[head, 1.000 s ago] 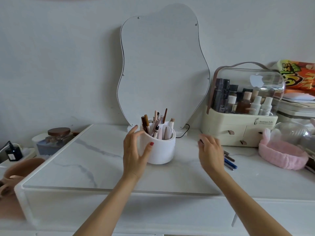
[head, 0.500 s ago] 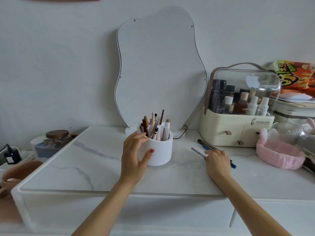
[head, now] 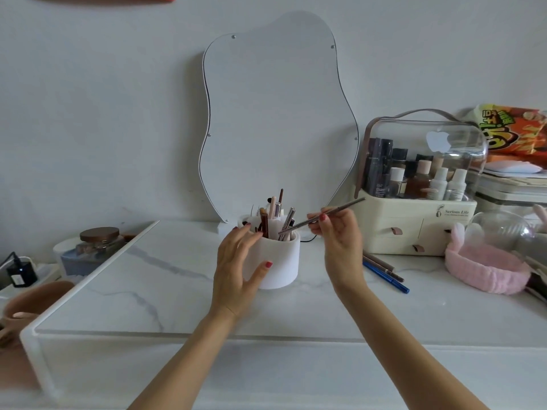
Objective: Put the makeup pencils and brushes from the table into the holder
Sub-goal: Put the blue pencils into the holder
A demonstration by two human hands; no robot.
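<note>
Over the white holder (head: 275, 261), the right hand (head: 340, 241) pinches a slim grey pencil (head: 350, 204).

**Out of your sight**

Your left hand (head: 236, 261) covers the left wall of the holder (head: 278, 261), whose rim hides the lower ends of the stored pencils (head: 265, 223). Your right hand (head: 340, 241) masks part of the thin pencil (head: 346, 205), and your wrist hides the far end of the blue pencil (head: 387, 278).

Holder (head: 281, 261): white cylinder, upright on the surface, packed with standing pencils and brushes (head: 273, 213) (brown, pink and silver mix). Grey pencil (head: 346, 206): thin, off the surface, tilted, low end over the holder's opening, high end up-right. Blue pencil (head: 386, 276) and brown pencils (head: 381, 262): flat on the surface, side by side, right of the holder.
</note>
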